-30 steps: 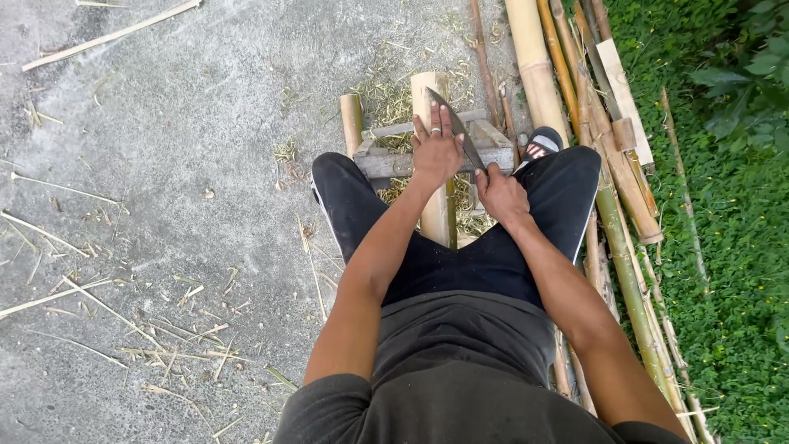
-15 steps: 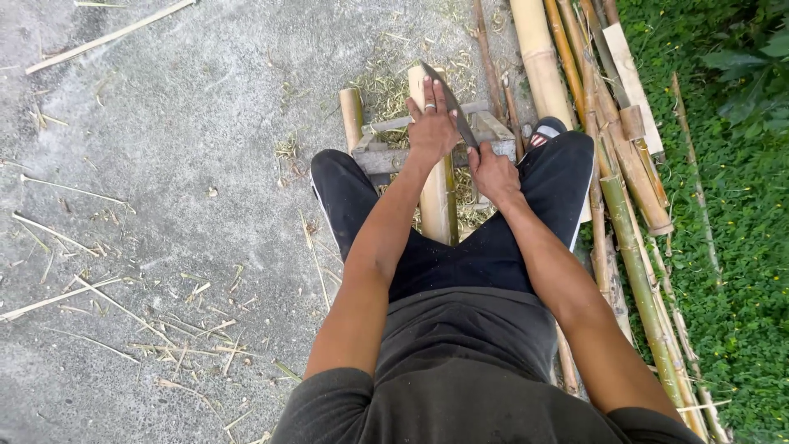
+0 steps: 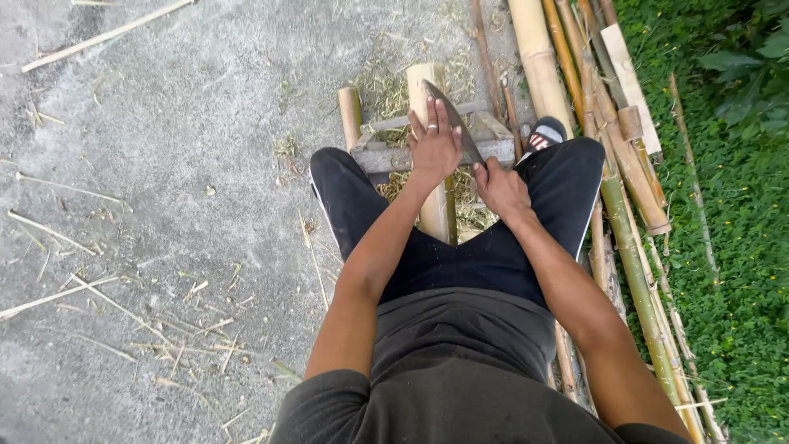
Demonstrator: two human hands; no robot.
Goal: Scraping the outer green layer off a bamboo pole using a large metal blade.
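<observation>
Landmark: the wooden frame (image 3: pixel 386 156) between your knees.

- Loose bamboo slivers (image 3: pixel 123 312): scattered on the concrete ground (image 3: pixel 164 123), well left of the frame.
- Short bamboo stub (image 3: pixel 351 111): at the frame's left end.
- Pale bamboo piece (image 3: pixel 421 86): lies across the frame, running toward you.
- Your left hand (image 3: pixel 434 148): fingers spread flat, pressing down on the blade's back over the frame.
- Dark blade (image 3: pixel 450 123): slants across the bamboo piece above the frame.
- Your right hand (image 3: pixel 501 187): clenched on the blade's handle, at the frame's right end.
- Bamboo poles (image 3: pixel 538 62): stacked right of the frame, beside the grass (image 3: pixel 740 247).
</observation>
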